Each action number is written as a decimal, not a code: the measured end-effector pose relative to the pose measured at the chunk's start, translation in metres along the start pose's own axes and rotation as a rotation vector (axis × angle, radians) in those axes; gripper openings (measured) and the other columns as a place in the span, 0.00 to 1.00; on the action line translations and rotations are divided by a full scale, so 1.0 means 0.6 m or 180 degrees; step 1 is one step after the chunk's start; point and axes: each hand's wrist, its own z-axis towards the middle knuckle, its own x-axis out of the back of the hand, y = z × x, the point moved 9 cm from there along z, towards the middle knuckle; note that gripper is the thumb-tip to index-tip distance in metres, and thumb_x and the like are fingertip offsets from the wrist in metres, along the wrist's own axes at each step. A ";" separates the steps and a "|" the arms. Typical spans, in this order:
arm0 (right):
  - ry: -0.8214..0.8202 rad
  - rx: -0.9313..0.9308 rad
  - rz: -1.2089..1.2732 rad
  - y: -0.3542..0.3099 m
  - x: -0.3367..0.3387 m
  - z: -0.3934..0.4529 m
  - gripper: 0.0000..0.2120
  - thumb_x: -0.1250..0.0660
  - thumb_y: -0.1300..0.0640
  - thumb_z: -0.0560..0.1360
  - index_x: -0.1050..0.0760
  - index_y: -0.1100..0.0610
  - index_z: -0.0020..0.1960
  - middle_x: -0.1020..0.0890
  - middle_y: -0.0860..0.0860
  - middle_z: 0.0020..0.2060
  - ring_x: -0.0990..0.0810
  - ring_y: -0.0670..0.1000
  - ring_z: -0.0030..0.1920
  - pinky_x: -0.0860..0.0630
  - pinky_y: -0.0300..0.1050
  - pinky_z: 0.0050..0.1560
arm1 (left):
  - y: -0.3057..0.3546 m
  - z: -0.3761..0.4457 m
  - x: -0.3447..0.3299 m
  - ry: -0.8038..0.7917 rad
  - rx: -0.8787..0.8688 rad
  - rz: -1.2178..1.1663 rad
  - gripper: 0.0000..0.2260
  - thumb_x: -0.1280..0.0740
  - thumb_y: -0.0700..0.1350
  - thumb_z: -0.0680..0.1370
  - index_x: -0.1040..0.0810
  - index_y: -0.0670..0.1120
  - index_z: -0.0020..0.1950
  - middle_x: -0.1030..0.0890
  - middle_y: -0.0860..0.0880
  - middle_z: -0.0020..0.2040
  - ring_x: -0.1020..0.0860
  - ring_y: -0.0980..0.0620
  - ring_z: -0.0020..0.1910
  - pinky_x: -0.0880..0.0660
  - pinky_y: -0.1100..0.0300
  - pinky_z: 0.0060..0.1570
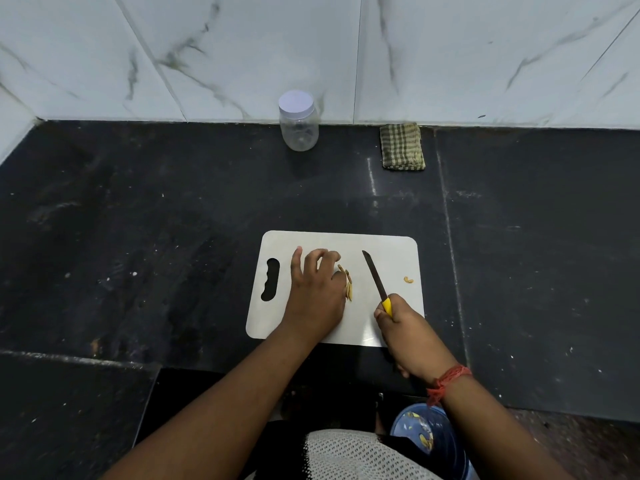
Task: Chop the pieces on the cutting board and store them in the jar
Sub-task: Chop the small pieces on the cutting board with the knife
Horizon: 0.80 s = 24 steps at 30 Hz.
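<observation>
Chopping on the cutting board (391, 247), black bench.
Left hand (313, 289), fingers curled, steadies the pieces (348, 284); right hand (403, 323) grips the knife (375, 277). Lidded jar (298, 121) stands far back.

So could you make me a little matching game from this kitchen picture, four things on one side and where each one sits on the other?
Things:
1. jar
2. knife
3. checked cloth
4. lone cashew piece

Places:
A. near the cutting board's right edge, apart from the rest
B. folded at the wall, right of the jar
C. lidded, standing at the wall behind the board
D. gripped by the right hand, blade over the board

Pairs: 1-C, 2-D, 3-B, 4-A
</observation>
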 end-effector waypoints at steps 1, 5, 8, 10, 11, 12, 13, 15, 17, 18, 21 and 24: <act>-0.0001 0.0004 0.0001 -0.001 0.001 0.000 0.09 0.46 0.49 0.83 0.35 0.54 0.47 0.26 0.56 0.32 0.31 0.52 0.19 0.31 0.42 0.21 | 0.000 0.000 -0.001 0.0019 -0.0012 0.0008 0.01 0.28 0.42 0.73 0.18 0.46 0.44 0.24 0.47 0.61 0.29 0.44 0.64 0.42 0.34 0.72; 0.0023 0.0008 0.0011 -0.004 0.007 -0.001 0.09 0.46 0.49 0.83 0.35 0.54 0.48 0.26 0.56 0.32 0.32 0.51 0.19 0.30 0.42 0.21 | -0.008 -0.005 0.001 0.0173 0.0217 -0.0183 0.02 0.31 0.43 0.77 0.18 0.46 0.46 0.25 0.46 0.60 0.28 0.45 0.62 0.43 0.37 0.74; 0.0160 0.0014 0.0190 -0.007 0.022 -0.004 0.10 0.45 0.51 0.83 0.35 0.56 0.48 0.27 0.56 0.32 0.32 0.51 0.19 0.31 0.42 0.20 | 0.002 0.003 0.008 0.0347 0.0315 -0.0455 0.02 0.31 0.42 0.77 0.19 0.45 0.47 0.24 0.44 0.58 0.27 0.44 0.60 0.40 0.38 0.73; 0.0335 0.0016 0.0363 -0.008 0.039 -0.008 0.09 0.45 0.51 0.82 0.35 0.55 0.47 0.27 0.55 0.31 0.32 0.51 0.18 0.31 0.43 0.20 | 0.027 0.019 0.009 0.0377 0.0205 -0.0572 0.01 0.31 0.41 0.77 0.20 0.45 0.47 0.24 0.44 0.57 0.27 0.43 0.59 0.39 0.38 0.72; 0.0432 -0.0003 0.0458 -0.006 0.049 -0.011 0.08 0.45 0.51 0.82 0.34 0.54 0.47 0.27 0.55 0.30 0.32 0.50 0.18 0.31 0.43 0.20 | 0.043 0.030 0.006 0.0347 0.0121 -0.0568 0.01 0.31 0.41 0.77 0.20 0.45 0.47 0.24 0.44 0.57 0.26 0.43 0.58 0.38 0.38 0.72; 0.0523 -0.0039 0.0554 -0.001 0.059 -0.013 0.08 0.45 0.51 0.82 0.34 0.53 0.47 0.26 0.54 0.30 0.31 0.50 0.18 0.31 0.43 0.20 | 0.059 0.040 0.001 0.0289 0.0041 -0.0531 0.02 0.31 0.42 0.77 0.20 0.44 0.47 0.24 0.44 0.57 0.25 0.43 0.58 0.37 0.37 0.71; 0.0610 -0.0079 0.0640 0.005 0.069 -0.016 0.08 0.45 0.51 0.82 0.34 0.53 0.46 0.26 0.55 0.30 0.31 0.50 0.19 0.31 0.43 0.20 | 0.075 0.051 -0.008 0.0194 -0.0031 -0.0484 0.04 0.30 0.44 0.77 0.19 0.44 0.48 0.23 0.43 0.57 0.25 0.42 0.58 0.36 0.38 0.71; 0.0743 -0.0122 0.0780 0.020 0.089 -0.021 0.10 0.44 0.50 0.82 0.35 0.55 0.46 0.27 0.56 0.30 0.32 0.51 0.18 0.32 0.43 0.20 | 0.101 0.069 -0.025 0.0004 -0.0156 -0.0389 0.07 0.29 0.47 0.77 0.18 0.44 0.48 0.23 0.44 0.57 0.25 0.43 0.58 0.36 0.38 0.70; 0.0826 -0.0129 0.0896 0.035 0.105 -0.027 0.10 0.44 0.50 0.82 0.35 0.56 0.46 0.28 0.57 0.29 0.33 0.52 0.18 0.33 0.42 0.20 | 0.117 0.078 -0.037 -0.0078 -0.0267 -0.0367 0.05 0.27 0.47 0.75 0.16 0.46 0.46 0.22 0.45 0.58 0.25 0.43 0.59 0.36 0.37 0.71; 0.0862 -0.0132 0.0946 0.042 0.113 -0.030 0.10 0.44 0.51 0.82 0.34 0.56 0.47 0.28 0.56 0.28 0.33 0.52 0.18 0.34 0.42 0.21 | 0.123 0.080 -0.040 -0.0081 -0.0318 -0.0365 0.03 0.26 0.45 0.74 0.16 0.47 0.45 0.22 0.45 0.58 0.26 0.43 0.60 0.37 0.37 0.71; 0.0969 -0.0184 0.1010 0.063 0.128 -0.035 0.08 0.44 0.52 0.82 0.33 0.54 0.46 0.28 0.55 0.27 0.33 0.52 0.19 0.34 0.43 0.21 | 0.126 0.080 -0.045 -0.0112 -0.0313 -0.0496 0.08 0.26 0.40 0.73 0.15 0.50 0.48 0.22 0.46 0.60 0.27 0.43 0.62 0.40 0.36 0.73; 0.0973 -0.0211 0.1027 0.073 0.129 -0.034 0.08 0.44 0.53 0.82 0.33 0.53 0.45 0.28 0.54 0.27 0.32 0.52 0.19 0.33 0.44 0.21 | 0.117 0.074 -0.038 -0.0060 -0.0261 -0.0658 0.07 0.28 0.41 0.75 0.14 0.51 0.51 0.22 0.46 0.61 0.27 0.43 0.63 0.42 0.36 0.73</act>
